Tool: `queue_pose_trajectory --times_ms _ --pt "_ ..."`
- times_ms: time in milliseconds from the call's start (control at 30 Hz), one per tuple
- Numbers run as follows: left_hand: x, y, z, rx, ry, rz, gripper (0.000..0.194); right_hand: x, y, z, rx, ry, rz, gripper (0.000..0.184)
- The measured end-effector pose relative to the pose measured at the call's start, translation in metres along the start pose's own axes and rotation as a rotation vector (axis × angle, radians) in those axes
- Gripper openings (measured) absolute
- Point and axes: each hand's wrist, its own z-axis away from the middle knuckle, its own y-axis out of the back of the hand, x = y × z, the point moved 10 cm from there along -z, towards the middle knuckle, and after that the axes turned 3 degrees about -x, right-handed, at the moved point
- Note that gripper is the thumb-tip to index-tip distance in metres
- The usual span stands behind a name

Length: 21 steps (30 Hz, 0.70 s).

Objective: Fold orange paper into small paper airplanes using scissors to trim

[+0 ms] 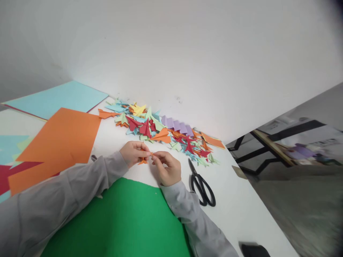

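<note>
Between my two hands is a small folded piece of orange paper (143, 161), mostly covered by my fingers. My left hand (133, 152) pinches it from the left side. From the right, my right hand (167, 167) grips its tip between thumb and forefinger. Both hands are held over the white table, just beyond the edge of a green sheet (120, 217). Just behind them lies a long heap of small folded paper shapes (144, 126) in red, orange, yellow, green and blue. Black-handled scissors (199, 185) rest to the right of my right hand.
On the left lie a large orange sheet (66, 132) and a light blue sheet (61, 98), with more coloured paper by my left sleeve. A purple pleated paper strip (177, 125) sits in the heap. A wall (171, 64) rises behind the table. Some black object (254, 250) is at the front right.
</note>
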Motion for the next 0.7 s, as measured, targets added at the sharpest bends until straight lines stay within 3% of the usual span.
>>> queue_pose_trajectory --times_ms 433,700 --pt "-0.007 -0.001 0.001 -0.039 0.113 0.013 0.030 -0.011 0.000 -0.002 -0.052 0.093 0.030 0.009" --pt "-0.004 -0.004 0.001 -0.065 0.092 -0.012 0.026 0.029 -0.011 0.002 -0.074 -0.261 -0.302 0.010"
